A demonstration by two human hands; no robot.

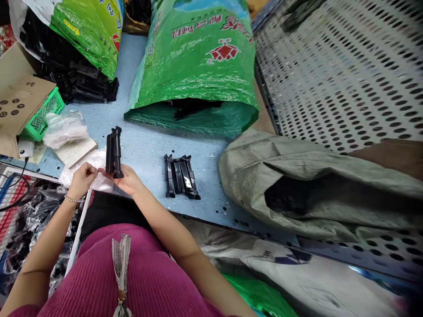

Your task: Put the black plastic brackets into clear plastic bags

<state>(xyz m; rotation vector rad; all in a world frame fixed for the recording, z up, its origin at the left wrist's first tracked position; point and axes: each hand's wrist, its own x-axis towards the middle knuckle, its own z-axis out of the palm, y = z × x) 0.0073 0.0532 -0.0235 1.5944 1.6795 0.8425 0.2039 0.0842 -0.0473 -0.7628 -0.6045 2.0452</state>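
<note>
1 green sack point(198, 66) lies upper centre. Left of centre, the left hand point(82, 179) seems pinched, its catch unclear; the right hand point(129, 181) is closed round black parts point(115, 152). Seemingly a holding step; next calls for steadiness.

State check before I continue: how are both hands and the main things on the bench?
Right hand: gripping slim black plastic parts
Left hand: fingertips bunched, grip unclear
Loose black plastic parts: side by side on blue speckled table
Green printed woven sack: mouth open
Grey-green woven sack: mouth open
Green plastic basket: partly covered by brown cardboard
</note>
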